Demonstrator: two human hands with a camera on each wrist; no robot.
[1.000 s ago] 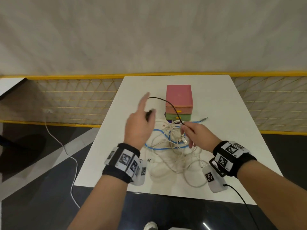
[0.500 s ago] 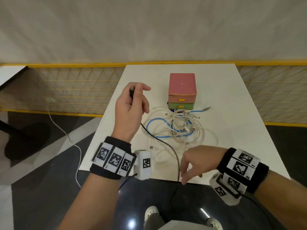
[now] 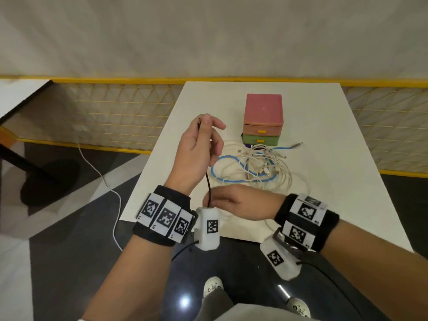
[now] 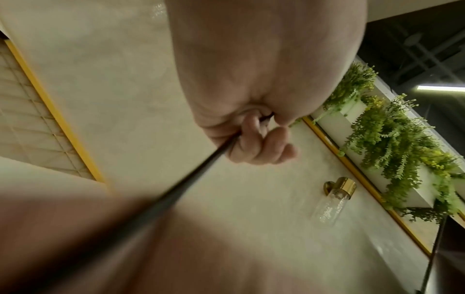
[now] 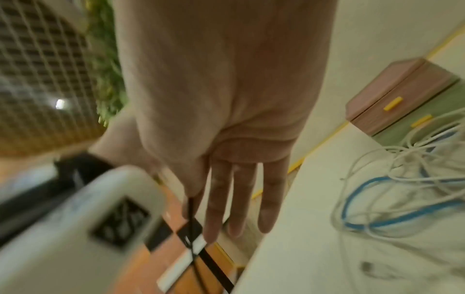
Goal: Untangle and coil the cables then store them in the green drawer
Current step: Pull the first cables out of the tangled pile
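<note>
Over the table's left edge, the left hand (image 3: 196,154) is up with fingers curled tight round one end of the black cable (image 3: 207,181), which drops straight down to the right hand (image 3: 236,201) at the near edge, pinched there between thumb and forefinger with the other fingers straight. Further right, mid-table, white cables (image 3: 273,179) and a blue cable (image 3: 231,180) lie tangled, reaching the closed green drawer (image 3: 260,139) under the pink drawer box (image 3: 264,108) toward the far edge.

The table (image 3: 324,126) has a smooth, matt white top, and the drawer box (image 3: 263,112) on it looks like matt pink and green plastic with glossy yellow pulls. The cables (image 3: 259,167) have smooth rubbery sheaths. Below, the dark floor (image 3: 69,262) is polished and reflective.
</note>
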